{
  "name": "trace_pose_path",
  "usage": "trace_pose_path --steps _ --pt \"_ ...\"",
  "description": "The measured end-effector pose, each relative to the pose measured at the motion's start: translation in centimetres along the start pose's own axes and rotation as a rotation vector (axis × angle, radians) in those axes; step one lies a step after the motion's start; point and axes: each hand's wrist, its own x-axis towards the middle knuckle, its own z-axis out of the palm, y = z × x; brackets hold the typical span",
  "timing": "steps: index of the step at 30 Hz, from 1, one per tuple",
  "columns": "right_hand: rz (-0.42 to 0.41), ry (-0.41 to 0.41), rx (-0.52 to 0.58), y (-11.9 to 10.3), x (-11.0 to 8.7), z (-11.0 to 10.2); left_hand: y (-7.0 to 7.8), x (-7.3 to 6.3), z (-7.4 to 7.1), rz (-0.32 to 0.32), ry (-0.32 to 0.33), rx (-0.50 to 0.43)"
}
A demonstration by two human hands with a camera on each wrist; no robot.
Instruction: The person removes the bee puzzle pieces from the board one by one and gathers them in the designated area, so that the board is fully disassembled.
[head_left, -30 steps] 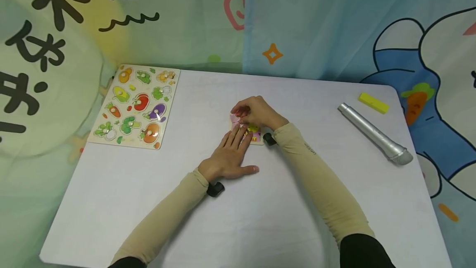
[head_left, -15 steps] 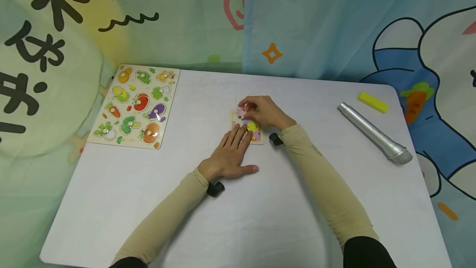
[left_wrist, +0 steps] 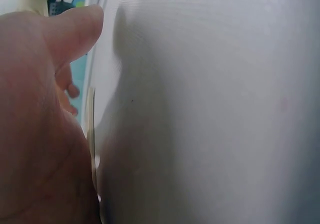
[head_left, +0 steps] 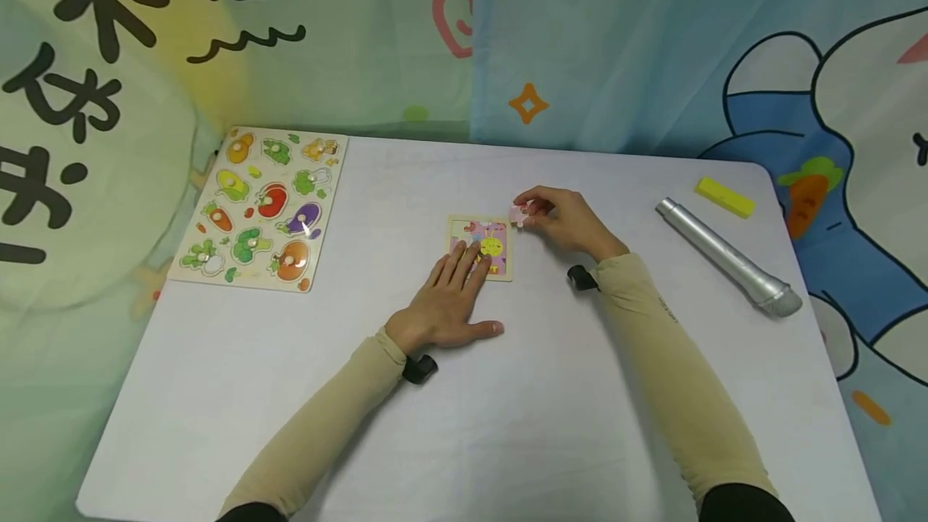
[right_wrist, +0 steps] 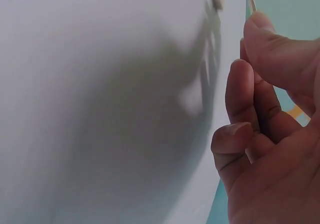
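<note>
A small square jigsaw board (head_left: 500, 272) with a yellow animal on a purple picture lies mid-table in the head view. My left hand (head_left: 444, 308) rests with straight, spread fingers over the board's lower left part, hiding some of it; the thumb points right on the white cloth. Just past the board's upper right corner, my right hand (head_left: 569, 221) pinches a pink puzzle piece (head_left: 518, 214) between thumb and fingers. In the right wrist view the piece's thin edge (right_wrist: 252, 3) sticks out beyond the thumb. The left wrist view shows the board edge-on (left_wrist: 91, 114) beside the palm.
A larger vegetable peg puzzle (head_left: 254, 212) lies at the table's far left. On the right are a silver microphone (head_left: 728, 256) and a yellow block (head_left: 726, 197). Behind the white table (head_left: 551, 425) hangs a printed curtain (head_left: 594, 47).
The right hand has lifted the pink piece from the upper left of the jigsaw board and carried it right, past the board's edge. The left hand has stayed in place.
</note>
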Motion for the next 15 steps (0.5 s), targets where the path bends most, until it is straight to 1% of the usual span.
trace_pose_path --steps 7,11,15 --pt "0.072 0.030 0.010 1.9 -1.3 -1.0 0.1 -0.1 -0.2 -0.001 0.006 -0.001" --pt "0.090 0.035 0.012 2.8 -1.8 -1.3 0.1 0.0 -0.2 -0.005 0.007 -0.002" --pt "0.097 0.036 0.046 3.3 -2.1 -1.3 0.0 0.1 -0.1 -0.004 0.008 -0.022"
